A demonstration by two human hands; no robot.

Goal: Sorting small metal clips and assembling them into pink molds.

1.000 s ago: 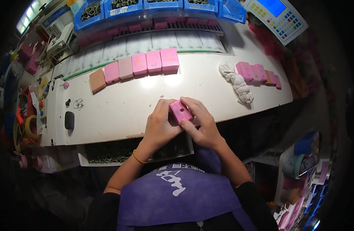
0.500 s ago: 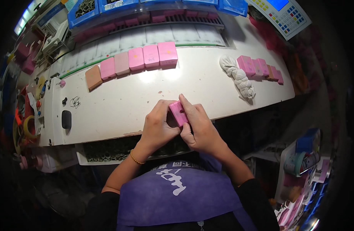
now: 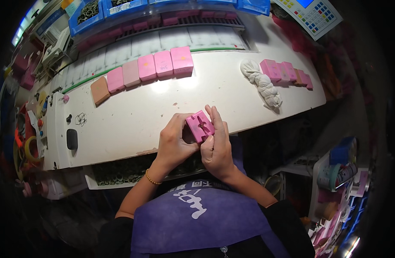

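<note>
**Pink block turned face-up between both hands**

Turned since half a second ago: pink block (image 3: 200, 125), now showing its upper face with a dark cross-shaped recess, where before only a plain pink side was seen. Lifted slightly toward the camera, above the near edge of the white desk (image 3: 133, 120). Left hand (image 3: 174, 144) shifted a little, thumb and fingers (image 3: 180, 120) closed around the left side of the block. Right hand (image 3: 217, 144) pressed against the right side, fingers stretched upward along it, thumb tip on the lower corner. Both hands gripping the same block, touching each other below it. Thin gold bracelet (image 3: 151, 177) on the left wrist, as before.

Unchanged on the desk: row of pink blocks (image 3: 159, 66) at the far side, with one tan block (image 3: 99, 89) at its left end. Twisted white cloth (image 3: 263, 84) lying to the right, just beside a second, shorter row of pink blocks (image 3: 285, 72). Small black oval object (image 3: 71, 139) near the left edge of the desk. Blue bins (image 3: 120, 10) along the far rim, and a control panel with coloured keys (image 3: 311, 13) at the upper right. Purple apron (image 3: 197, 217) covering the lower middle of the view.
</note>
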